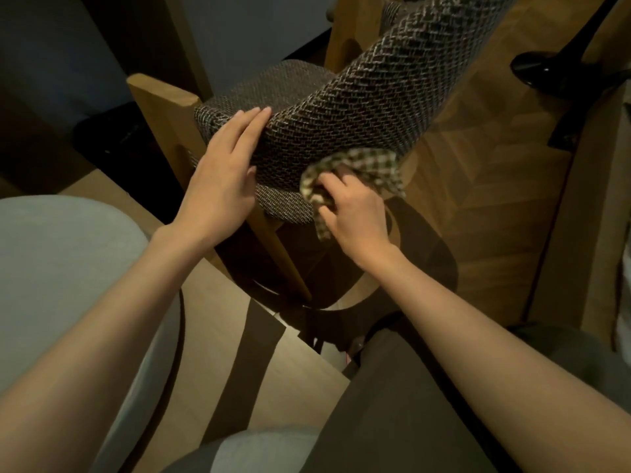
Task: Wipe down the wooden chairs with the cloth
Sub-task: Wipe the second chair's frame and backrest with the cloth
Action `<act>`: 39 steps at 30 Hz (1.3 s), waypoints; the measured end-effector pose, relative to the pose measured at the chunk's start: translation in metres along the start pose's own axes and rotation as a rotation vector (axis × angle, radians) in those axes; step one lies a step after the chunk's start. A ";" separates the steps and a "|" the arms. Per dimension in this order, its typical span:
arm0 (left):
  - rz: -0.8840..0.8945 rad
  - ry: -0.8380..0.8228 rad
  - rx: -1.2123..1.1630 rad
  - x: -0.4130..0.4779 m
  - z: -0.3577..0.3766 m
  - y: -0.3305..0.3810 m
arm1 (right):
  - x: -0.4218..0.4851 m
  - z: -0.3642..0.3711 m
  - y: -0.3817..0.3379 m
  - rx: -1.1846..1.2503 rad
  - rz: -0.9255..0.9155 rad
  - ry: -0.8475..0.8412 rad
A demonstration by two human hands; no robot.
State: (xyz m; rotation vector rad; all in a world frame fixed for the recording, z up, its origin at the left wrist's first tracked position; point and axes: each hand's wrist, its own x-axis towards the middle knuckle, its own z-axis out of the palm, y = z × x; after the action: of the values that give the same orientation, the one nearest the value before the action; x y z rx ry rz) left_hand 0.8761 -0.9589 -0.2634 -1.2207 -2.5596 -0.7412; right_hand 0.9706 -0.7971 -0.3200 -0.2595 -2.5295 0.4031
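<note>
Right now your right hand (355,213) is bunched around one cloth (355,165), fingers curled and pinching a wad of it against the lower back edge of the chair (341,107), where the padded backrest meets the frame. Only one cloth shows: a soft, thin fabric in a small green-and-cream check, crumpled, with one loose corner hanging below your knuckles and another fanning out to the right.

Your left hand (218,186) holds nothing. It lies flat and spread on the backrest, palm down, fingers (249,121) straight and close together, reaching over the top curve of the upholstery, thumb tucked along the side.

You have two bare forearms in view, one on each side, both stretching forward from the bottom corners.

The chair you touch is upholstered in a coarse, dark brown weave flecked with pale thread, in a herringbone-like pattern; the backrest is a rounded, curved pad, and the seat behind it carries the same cloth. Its frame is light wood, smooth and flat-cut: one squared post (160,97) rises at the left, and one slim leg (283,257) slants down beneath your hands. A second wooden upright (345,39) stands farther back near the top.

Beneath everything runs a wooden floor (495,165) laid in a herringbone pattern, matte and warm brown. At the upper right one glossy black shoe (536,68) rests on it, well apart from the chair.
</note>
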 end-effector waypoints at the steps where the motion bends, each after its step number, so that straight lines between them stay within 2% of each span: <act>1: 0.000 0.007 0.004 0.000 0.000 0.000 | -0.001 0.001 0.004 -0.057 -0.076 -0.025; 4: 0.015 0.029 0.034 0.002 0.004 -0.005 | 0.005 -0.004 0.011 -0.212 -0.248 0.150; 6: 0.033 0.048 0.071 0.002 0.007 -0.008 | 0.010 -0.007 0.011 -0.221 -0.242 0.273; 7: 0.021 0.052 0.087 0.003 0.008 -0.009 | 0.010 -0.005 0.010 -0.205 -0.231 0.272; 12: -0.010 0.015 0.099 0.004 0.005 -0.016 | 0.001 0.016 0.008 -0.081 -0.237 -0.105; 14: 0.000 -0.002 0.056 0.003 0.004 -0.018 | 0.000 0.017 0.005 -0.112 -0.249 -0.080; 16: -0.006 -0.007 0.022 0.002 0.005 -0.019 | 0.000 0.015 -0.004 -0.107 -0.238 0.025; 19: -0.007 -0.001 0.008 -0.002 0.007 -0.024 | 0.001 0.012 -0.019 -0.049 -0.138 0.129; 22: -0.013 0.021 0.006 -0.011 0.007 -0.030 | 0.003 0.022 -0.028 0.080 0.050 -0.005; 25: -0.102 0.031 -0.073 -0.027 0.005 -0.033 | 0.000 0.037 -0.027 0.370 0.212 -0.194; 28: -0.183 0.038 -0.165 -0.050 0.003 -0.034 | -0.002 0.033 -0.029 0.572 0.267 -0.250; 30: -0.257 -0.025 -0.290 -0.065 0.000 -0.029 | -0.003 0.022 -0.030 0.648 0.231 -0.255; 31: -0.333 -0.082 -0.435 -0.071 -0.001 -0.024 | -0.004 0.014 -0.032 0.675 0.219 -0.260; 33: -0.526 -0.196 -0.856 -0.078 -0.004 -0.005 | -0.005 -0.003 -0.034 0.798 0.218 -0.343; 35: -0.642 -0.223 -1.189 -0.083 -0.001 0.009 | -0.010 -0.020 -0.035 0.923 0.198 -0.503; 37: -0.665 -0.211 -1.328 -0.089 0.005 0.020 | -0.017 -0.035 -0.035 0.863 0.135 -0.598; 39: -0.676 -0.213 -1.305 -0.093 0.010 0.028 | -0.025 -0.045 -0.032 0.800 0.124 -0.598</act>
State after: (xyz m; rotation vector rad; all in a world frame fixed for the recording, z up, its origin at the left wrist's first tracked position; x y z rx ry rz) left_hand 0.9574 -1.0006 -0.2989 -0.5045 -2.5389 -2.8022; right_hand 1.0127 -0.8238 -0.2856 0.0305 -2.6434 1.6862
